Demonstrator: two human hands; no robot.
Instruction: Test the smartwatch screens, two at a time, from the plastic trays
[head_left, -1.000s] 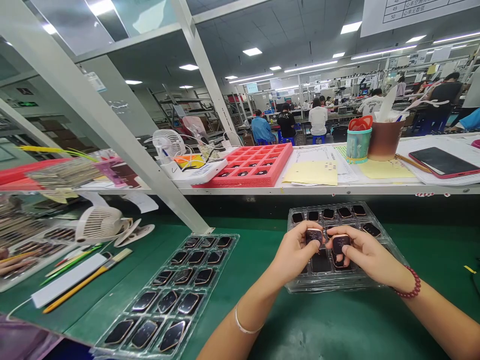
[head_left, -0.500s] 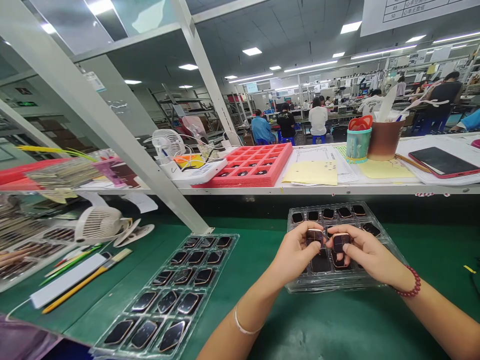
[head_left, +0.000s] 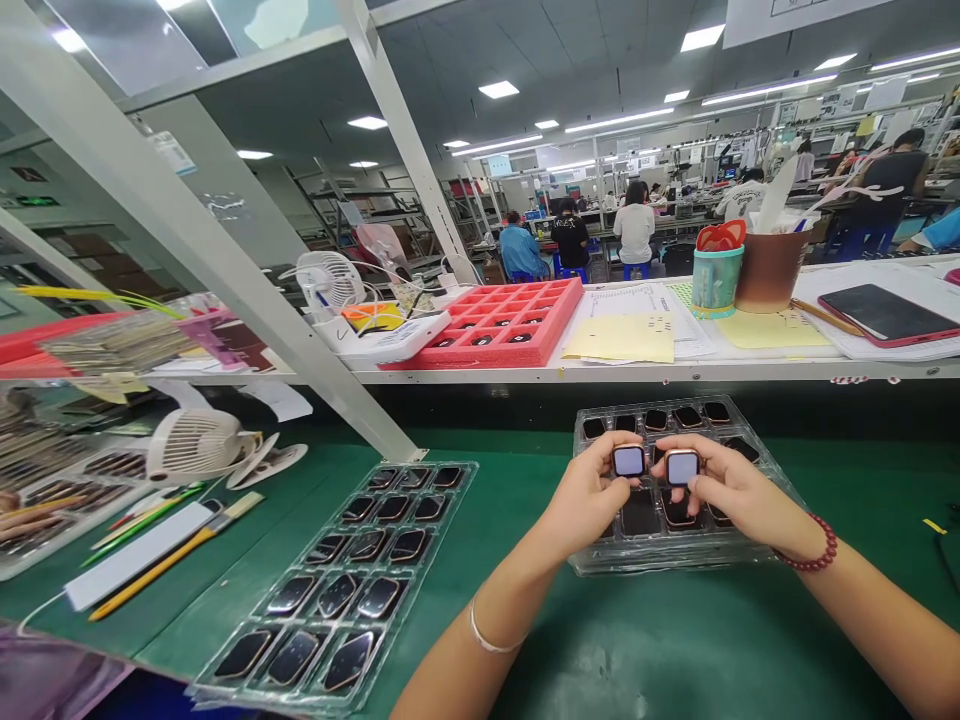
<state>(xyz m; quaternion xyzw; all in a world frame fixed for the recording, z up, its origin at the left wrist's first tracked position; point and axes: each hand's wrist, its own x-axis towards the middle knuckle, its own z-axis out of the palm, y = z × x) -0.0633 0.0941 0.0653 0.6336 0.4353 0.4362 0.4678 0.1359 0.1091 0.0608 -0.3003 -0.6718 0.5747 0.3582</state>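
My left hand (head_left: 589, 495) pinches a small square smartwatch body (head_left: 628, 461) with a rose-gold frame and a pale, shiny face. My right hand (head_left: 731, 490) holds a matching watch body (head_left: 682, 467) between thumb and fingers, a short gap from the first. Both hands hover over a clear plastic blister tray (head_left: 645, 560) of dark watch bodies, and my fingers hide its middle pockets. A second clear tray (head_left: 450, 490) of black-faced watch bodies lies on the green mat to the left.
A white desk fan (head_left: 193, 445) and a ruler, pencil and brush (head_left: 142, 550) lie left on the green mat (head_left: 600, 650). A white shelf holds a red foam tray (head_left: 487, 325), papers, cups and a phone (head_left: 889, 314). Its metal upright (head_left: 247, 290) slants across the left. Co-workers sit at benches beyond.
Both watch bodies have turned, and their pale faces now point up toward me instead of their dark sides. My hands have barely shifted, and the view has tilted slightly.
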